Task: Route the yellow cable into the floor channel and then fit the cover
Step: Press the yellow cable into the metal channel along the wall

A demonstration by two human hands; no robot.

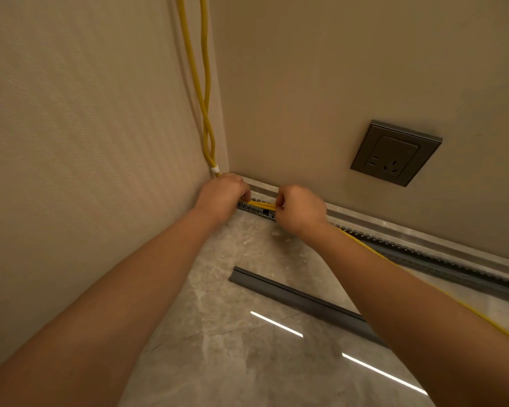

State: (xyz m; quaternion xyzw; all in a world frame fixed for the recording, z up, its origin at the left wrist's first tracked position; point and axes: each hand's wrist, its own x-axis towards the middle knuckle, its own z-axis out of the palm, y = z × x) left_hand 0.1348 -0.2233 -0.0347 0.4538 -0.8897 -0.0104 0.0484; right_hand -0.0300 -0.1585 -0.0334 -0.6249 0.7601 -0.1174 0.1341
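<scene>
Glossy marble-look floor; matt grey plastic cover; ribbed matt wallpaper; smooth yellow cable.

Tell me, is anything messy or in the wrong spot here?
Only unfinished work. Past the right hand, the yellow cable strays out of the floor channel across the floor. The cover lies loose on the floor, not yet fitted. Nothing looks broken.

warm dim light, two bright glare streaks on the glossy floor, wide-angle bending at edges.
</scene>
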